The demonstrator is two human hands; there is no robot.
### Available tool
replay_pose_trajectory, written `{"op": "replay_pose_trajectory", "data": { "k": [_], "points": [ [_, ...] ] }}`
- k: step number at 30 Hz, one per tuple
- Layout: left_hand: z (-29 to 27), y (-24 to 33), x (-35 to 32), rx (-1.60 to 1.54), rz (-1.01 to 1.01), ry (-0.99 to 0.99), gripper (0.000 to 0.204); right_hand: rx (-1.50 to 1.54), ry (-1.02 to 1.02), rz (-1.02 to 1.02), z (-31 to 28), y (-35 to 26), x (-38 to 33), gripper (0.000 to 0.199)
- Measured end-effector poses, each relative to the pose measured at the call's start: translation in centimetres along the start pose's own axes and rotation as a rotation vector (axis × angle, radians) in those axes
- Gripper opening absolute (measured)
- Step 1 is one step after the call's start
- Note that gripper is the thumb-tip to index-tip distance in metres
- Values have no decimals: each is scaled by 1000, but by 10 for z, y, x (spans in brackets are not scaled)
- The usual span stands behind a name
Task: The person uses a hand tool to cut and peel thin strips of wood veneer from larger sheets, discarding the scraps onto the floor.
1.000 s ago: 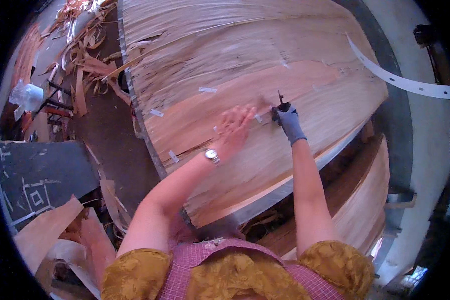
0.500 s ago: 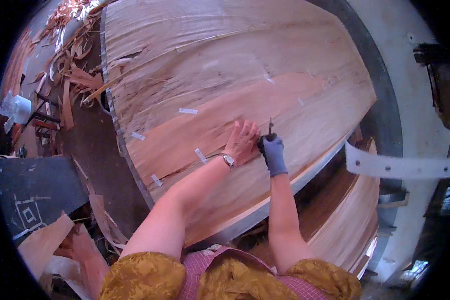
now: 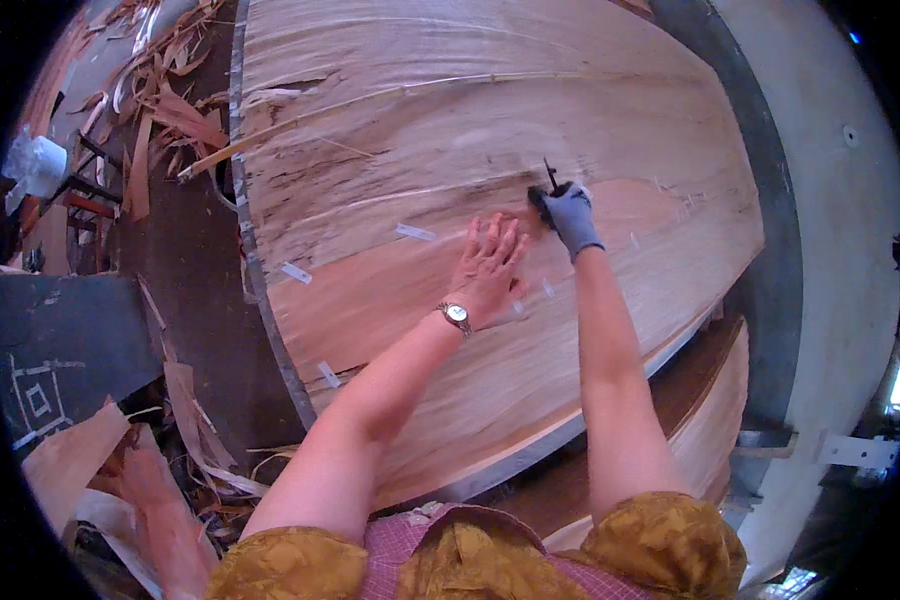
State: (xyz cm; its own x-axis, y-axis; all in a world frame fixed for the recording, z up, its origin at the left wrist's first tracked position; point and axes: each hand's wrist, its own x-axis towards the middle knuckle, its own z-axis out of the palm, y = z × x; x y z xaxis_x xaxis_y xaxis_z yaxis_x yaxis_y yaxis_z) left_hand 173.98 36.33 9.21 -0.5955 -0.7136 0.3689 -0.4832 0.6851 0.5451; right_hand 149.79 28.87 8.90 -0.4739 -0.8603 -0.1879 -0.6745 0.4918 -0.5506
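We look down from above our own head at a broad sheet of wood veneer (image 3: 490, 130) spread across a large table (image 3: 770, 290) with a dark grey edge. Our left hand (image 3: 488, 268) lies bare and flat on the sheet, palm down and fingers stretched together, gripping nothing; a wristwatch (image 3: 456, 314) with a pale round face sits on that wrist. Our right hand (image 3: 568, 214), in a grey-blue glove, is closed in a fist around a small dark tool (image 3: 549, 177), whose thin tip stands up out of the top of the fist. What kind of tool it is we cannot tell. The fist rests on the sheet just beyond and to the right of the left fingertips, at the upper edge of a reddish band of veneer (image 3: 390, 290) that runs across the paler wood from the table's left rim toward the right.

Short strips of pale tape (image 3: 416, 232) dot the seams along that band, one just left of our left hand and more (image 3: 296, 272) near the table's left edge. A long thin splinter (image 3: 270, 135) lies loose across the upper left part of the sheet.

Below the table's near edge a stack of further veneer sheets (image 3: 710, 430) shows beside our right forearm. To the left, scraps and curls of veneer (image 3: 160, 110) litter the dark floor, and a dark board with white chalk squares (image 3: 50, 380) lies at the left. Our mustard-yellow sleeves (image 3: 660, 540) fill the lower edge of the view.
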Motion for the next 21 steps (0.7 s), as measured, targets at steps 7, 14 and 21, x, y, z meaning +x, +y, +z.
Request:
{"op": "replay_pose_trajectory", "data": {
  "k": [7, 14, 21],
  "points": [
    [-13, 7, 3, -15, -11, -37, 67, 230, 20, 112, -22, -15, -51, 50],
    [-100, -34, -77, -80, -291, 329, 50, 44, 104, -331, 12, -81, -160, 18],
    [-200, -64, -304, 321, -804, 503, 34, -102, -541, -854, 87, -127, -415, 24]
  ]
}}
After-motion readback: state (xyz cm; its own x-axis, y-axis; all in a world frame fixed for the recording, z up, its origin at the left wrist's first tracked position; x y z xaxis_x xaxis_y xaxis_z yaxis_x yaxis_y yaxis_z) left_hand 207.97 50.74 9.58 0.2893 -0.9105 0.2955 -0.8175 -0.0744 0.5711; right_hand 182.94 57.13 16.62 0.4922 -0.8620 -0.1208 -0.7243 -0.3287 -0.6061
